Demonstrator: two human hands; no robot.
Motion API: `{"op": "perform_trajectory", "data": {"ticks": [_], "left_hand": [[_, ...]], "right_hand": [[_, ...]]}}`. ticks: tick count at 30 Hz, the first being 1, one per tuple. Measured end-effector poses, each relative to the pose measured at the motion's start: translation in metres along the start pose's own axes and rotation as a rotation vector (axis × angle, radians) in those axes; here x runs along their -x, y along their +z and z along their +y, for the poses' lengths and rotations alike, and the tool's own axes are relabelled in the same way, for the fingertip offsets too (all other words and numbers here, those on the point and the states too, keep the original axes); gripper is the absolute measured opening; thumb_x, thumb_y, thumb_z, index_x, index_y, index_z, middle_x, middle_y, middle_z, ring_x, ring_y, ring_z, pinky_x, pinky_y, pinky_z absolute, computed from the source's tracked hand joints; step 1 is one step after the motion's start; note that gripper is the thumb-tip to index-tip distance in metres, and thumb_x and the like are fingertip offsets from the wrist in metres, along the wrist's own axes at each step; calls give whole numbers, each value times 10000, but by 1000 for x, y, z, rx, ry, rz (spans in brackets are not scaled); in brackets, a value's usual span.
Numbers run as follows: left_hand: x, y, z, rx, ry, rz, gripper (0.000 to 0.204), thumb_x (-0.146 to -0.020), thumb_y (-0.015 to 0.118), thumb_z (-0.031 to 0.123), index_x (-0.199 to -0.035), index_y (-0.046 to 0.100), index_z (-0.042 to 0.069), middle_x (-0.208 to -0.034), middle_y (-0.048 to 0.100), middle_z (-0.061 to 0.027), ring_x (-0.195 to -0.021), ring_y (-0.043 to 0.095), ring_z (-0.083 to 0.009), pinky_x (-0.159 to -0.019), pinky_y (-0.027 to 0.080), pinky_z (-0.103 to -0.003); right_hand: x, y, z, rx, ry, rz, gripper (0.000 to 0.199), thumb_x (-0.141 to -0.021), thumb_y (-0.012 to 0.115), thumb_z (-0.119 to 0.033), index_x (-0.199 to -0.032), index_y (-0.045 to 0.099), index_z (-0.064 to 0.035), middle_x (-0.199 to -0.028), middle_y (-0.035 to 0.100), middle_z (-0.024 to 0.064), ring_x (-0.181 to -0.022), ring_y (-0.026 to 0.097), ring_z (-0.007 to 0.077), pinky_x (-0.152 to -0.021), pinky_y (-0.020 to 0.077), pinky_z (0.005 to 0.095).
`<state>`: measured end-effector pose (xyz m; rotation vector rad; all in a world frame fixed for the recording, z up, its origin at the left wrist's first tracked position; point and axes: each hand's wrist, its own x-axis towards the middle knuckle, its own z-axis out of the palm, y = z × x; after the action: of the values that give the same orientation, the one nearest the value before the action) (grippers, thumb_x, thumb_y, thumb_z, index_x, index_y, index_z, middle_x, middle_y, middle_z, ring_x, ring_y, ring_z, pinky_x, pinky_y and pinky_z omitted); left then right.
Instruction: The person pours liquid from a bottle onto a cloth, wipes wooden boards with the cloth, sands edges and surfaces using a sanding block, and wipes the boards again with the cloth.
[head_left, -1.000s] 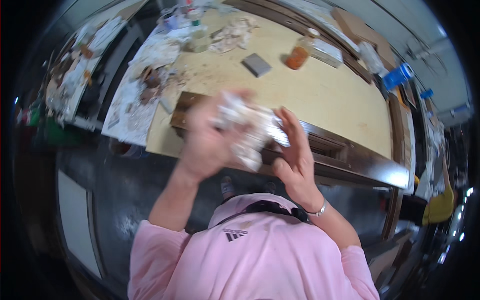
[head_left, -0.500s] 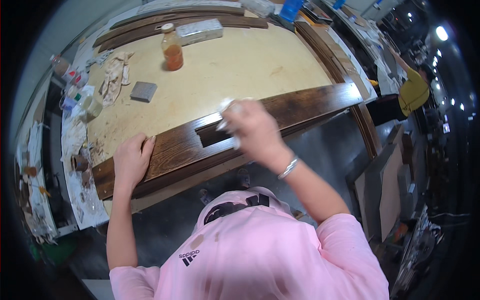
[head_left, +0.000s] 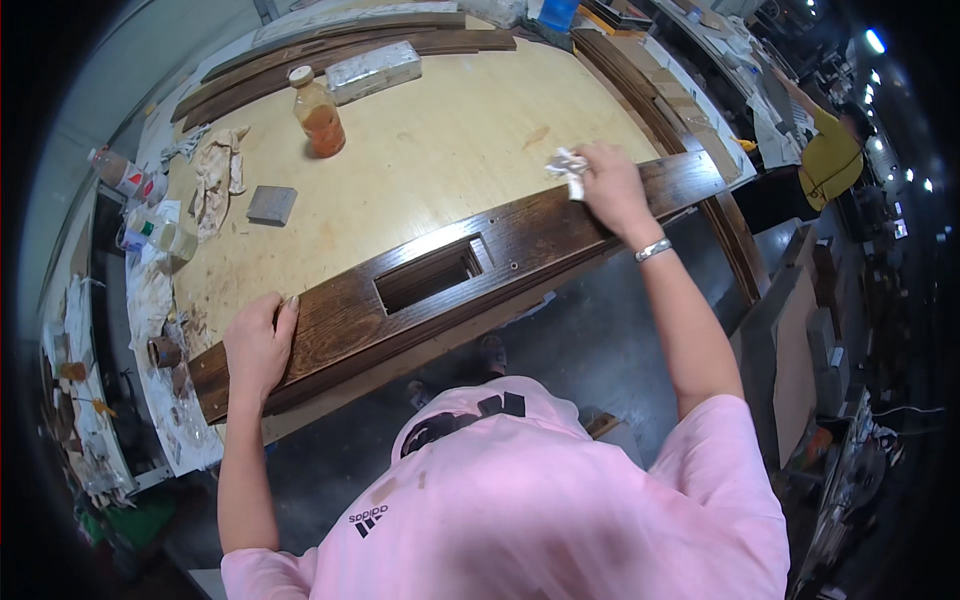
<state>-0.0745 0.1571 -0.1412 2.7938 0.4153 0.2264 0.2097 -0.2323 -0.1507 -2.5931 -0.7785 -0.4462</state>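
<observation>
Dark plank, laid lengthwise left-to-right, is gripped near its left end by left hand, while white cloth, apparently touching its right part, is clenched by right hand.

Board on table, bottle behind board, between block and box

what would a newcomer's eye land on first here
Probably the long dark wooden board with its rectangular opening, lying along the near side of the pale tabletop. Next, the right hand holding a crumpled white wad at the board's right part, and beyond the board, left of centre, a bottle of orange liquid.
</observation>
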Motion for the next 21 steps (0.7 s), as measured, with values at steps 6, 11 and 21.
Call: {"op": "perform_trajectory", "data": {"ticks": [6, 11, 21], "left_hand": [[8, 0, -7, 38, -84, -6, 360, -963, 582, 366, -828, 657, 41, -787, 645, -190, -795, 634, -402, -698, 482, -486], [1, 1, -8, 88, -51, 9, 391, -929, 595, 419, -827, 707, 59, -869, 701, -181, -842, 670, -392, -751, 522, -490], [136, 16, -241, 300, -757, 681, 170, -851, 735, 159, -965, 724, 33, -881, 738, -120, -767, 712, -232, -733, 540, -346]], "right_hand": [[20, 21, -87, -202, -372, -75, 234, -870, 597, -92, -1088, 678, -70, -1049, 657, 180, -1027, 608, 391, -896, 491, 480], [6, 22, 17, -52, -123, -79, 344, -897, 511, -53, -1219, 627, -27, -1140, 633, 187, -1131, 563, 388, -1003, 435, 466], [2, 20, 3, -13, -103, -126, 287, -961, 483, -92, -1214, 604, -28, -1060, 599, 167, -1049, 539, 353, -925, 417, 439]]}}
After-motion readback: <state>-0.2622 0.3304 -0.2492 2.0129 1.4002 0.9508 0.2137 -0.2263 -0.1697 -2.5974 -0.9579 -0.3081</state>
